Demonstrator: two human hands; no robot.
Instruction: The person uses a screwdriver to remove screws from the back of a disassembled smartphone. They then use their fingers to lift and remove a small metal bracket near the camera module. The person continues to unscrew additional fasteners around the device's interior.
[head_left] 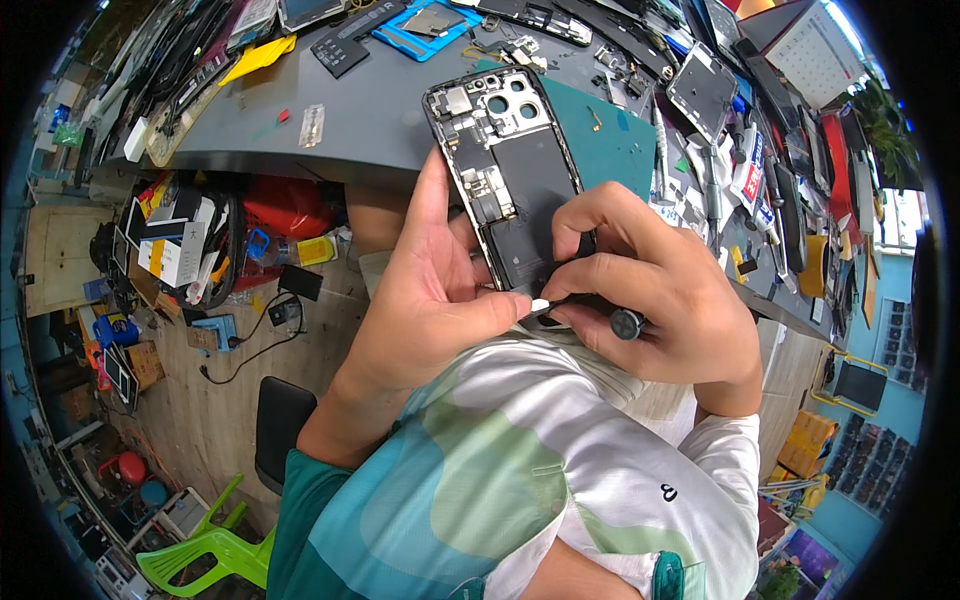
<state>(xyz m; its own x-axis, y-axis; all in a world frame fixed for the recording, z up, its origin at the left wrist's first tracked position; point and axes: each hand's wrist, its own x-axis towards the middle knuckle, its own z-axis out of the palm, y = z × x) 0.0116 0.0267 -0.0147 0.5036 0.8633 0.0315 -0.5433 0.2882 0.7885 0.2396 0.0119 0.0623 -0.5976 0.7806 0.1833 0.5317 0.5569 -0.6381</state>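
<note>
An opened smartphone point(520, 190), its inside with black battery, boards and camera openings laid bare, is tilted upright in front of me over the table edge. My left hand point(430, 275) is closed around its left side and lower end, the thumb at the bottom edge. My right hand point(650, 285) is closed at the phone's lower right corner, gripping a slim tool with a dark round handle end point(627, 323); the tool's tip is hidden by the fingers. Between my left thumb and right fingertips shows a small white piece point(540, 304), too small to name.
Behind the phone a green work mat point(615, 140) lies on the grey table point(385, 115). Phone parts, tools and a white tube point(748, 175) crowd the right side. A loose battery point(350, 45) and a blue tray point(425, 30) sit at the back. A green plastic chair point(205, 555) stands lower left.
</note>
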